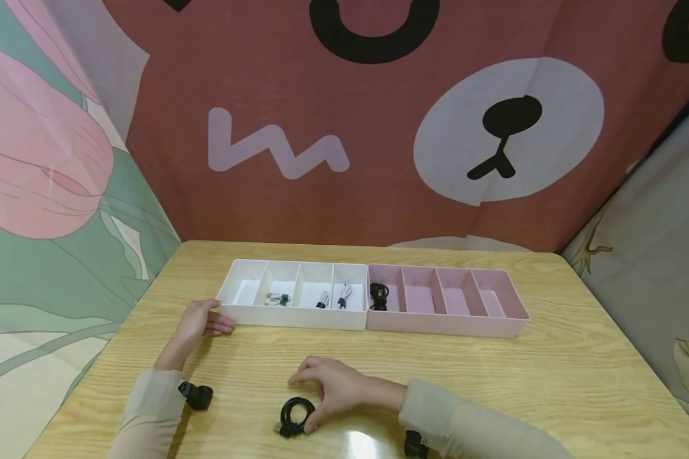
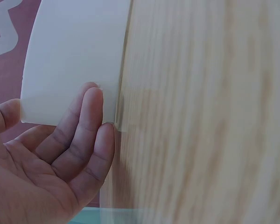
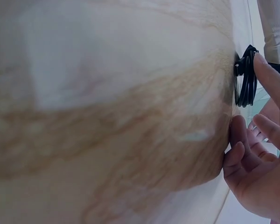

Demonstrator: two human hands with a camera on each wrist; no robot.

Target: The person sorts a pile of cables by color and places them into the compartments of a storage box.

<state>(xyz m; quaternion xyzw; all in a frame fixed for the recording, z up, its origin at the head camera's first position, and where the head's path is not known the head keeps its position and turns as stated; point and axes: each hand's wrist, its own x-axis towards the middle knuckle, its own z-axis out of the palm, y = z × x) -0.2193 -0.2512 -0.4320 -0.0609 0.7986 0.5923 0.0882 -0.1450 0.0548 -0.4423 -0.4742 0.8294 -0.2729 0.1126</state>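
Note:
A coiled black cable [image 1: 285, 415] with a tie round it lies on the table near the front. My right hand [image 1: 337, 386] is beside it, thumb at the coil's right edge and the other fingers arched apart above the table. In the right wrist view the thumb overlaps the coil [image 3: 246, 84]; whether it presses on it I cannot tell. At the left end of the white divided box [image 1: 293, 317], my left hand [image 1: 198, 320] rests against the corner. The left wrist view shows its extended fingers along the box wall [image 2: 74, 56], with the thumb by the rim.
Joined to the white box's right end is a pink divided box [image 1: 448, 324], with a black cable bundle [image 1: 379, 296] in its leftmost compartment. White cables [image 1: 345, 296] and a small green-and-white bundle [image 1: 277, 299] lie in the white box. A patterned cloth hangs behind the wooden table [image 1: 574, 376].

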